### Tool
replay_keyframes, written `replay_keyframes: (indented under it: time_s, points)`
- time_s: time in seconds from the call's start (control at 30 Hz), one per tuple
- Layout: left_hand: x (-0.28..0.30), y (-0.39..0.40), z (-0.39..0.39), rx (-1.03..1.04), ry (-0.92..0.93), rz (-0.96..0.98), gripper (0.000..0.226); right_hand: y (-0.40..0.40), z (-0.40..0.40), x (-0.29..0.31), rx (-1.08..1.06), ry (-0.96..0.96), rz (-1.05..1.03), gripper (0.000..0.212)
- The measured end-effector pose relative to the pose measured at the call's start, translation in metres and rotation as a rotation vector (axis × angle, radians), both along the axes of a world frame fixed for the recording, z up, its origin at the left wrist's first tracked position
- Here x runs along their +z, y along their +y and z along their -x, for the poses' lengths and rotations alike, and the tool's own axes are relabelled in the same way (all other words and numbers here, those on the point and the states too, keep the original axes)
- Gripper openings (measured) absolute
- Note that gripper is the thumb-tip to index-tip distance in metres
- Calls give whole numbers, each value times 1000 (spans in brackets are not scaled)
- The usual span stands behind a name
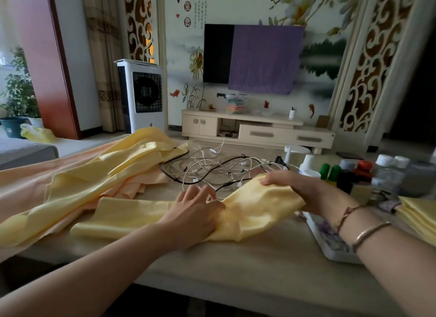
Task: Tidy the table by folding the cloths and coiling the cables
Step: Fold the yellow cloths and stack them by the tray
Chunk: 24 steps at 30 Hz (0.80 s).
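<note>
The left hand (197,214) presses and bunches the yellow cloth (250,213) while the right hand (290,183) pinches its end; dragging could snag the cables (212,168) behind

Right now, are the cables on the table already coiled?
No, the cables lie in a loose tangle behind the yellow cloth that both hands hold.
</note>
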<state>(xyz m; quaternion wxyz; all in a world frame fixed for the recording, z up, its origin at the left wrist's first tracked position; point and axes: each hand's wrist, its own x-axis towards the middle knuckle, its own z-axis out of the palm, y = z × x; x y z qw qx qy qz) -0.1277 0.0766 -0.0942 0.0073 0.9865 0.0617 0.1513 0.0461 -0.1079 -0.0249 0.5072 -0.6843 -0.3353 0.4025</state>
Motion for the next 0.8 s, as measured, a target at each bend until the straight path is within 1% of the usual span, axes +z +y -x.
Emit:
replay_keyframes:
  time_s: [0.13,0.2,0.27,0.33,0.4,0.47,0.5,0.53,0.57,0.6,0.63,0.67,0.7,0.73,0.77,0.8]
  points:
    - [0,-36,-15,-68,49,4,44,-18,9,1,-96,157,-45,20]
    - [-4,-53,-25,-73,83,63,57,-25,11,3,-141,211,-50,19]
    - [-8,-66,-34,-64,93,80,73,-30,12,4,-185,243,-50,16]
    - [-11,-74,-41,-44,92,63,80,-30,16,4,-210,260,-61,12]
    - [-11,-75,-42,-26,85,61,77,-22,22,3,-185,286,-92,13]
    - [-8,-71,-39,-2,63,98,64,-11,31,1,-141,297,-104,24]
    - [-5,-67,-35,9,23,150,51,-5,35,-1,-126,291,-97,30]
    - [-2,-61,-29,9,-51,241,35,3,39,-4,-120,281,-83,34]
    - [2,-58,-27,3,-154,358,19,6,42,-5,-134,262,-60,33]
    - [6,-48,-19,32,-231,482,9,15,47,-8,-141,250,-28,27]
    - [11,-43,-15,85,-278,628,11,19,50,-10,-158,235,6,20]
    - [14,-35,-8,147,-286,792,18,26,56,-13,-159,230,31,18]
    - [18,-30,-3,187,-271,954,26,31,61,-16,-158,227,46,18]
    - [19,-25,1,222,-239,1076,33,35,67,-19,-155,222,53,20]
    - [20,-22,5,253,-207,1129,39,40,73,-21,-153,205,61,23]
    - [18,-19,7,283,-180,1105,43,43,79,-23,-154,167,70,27]
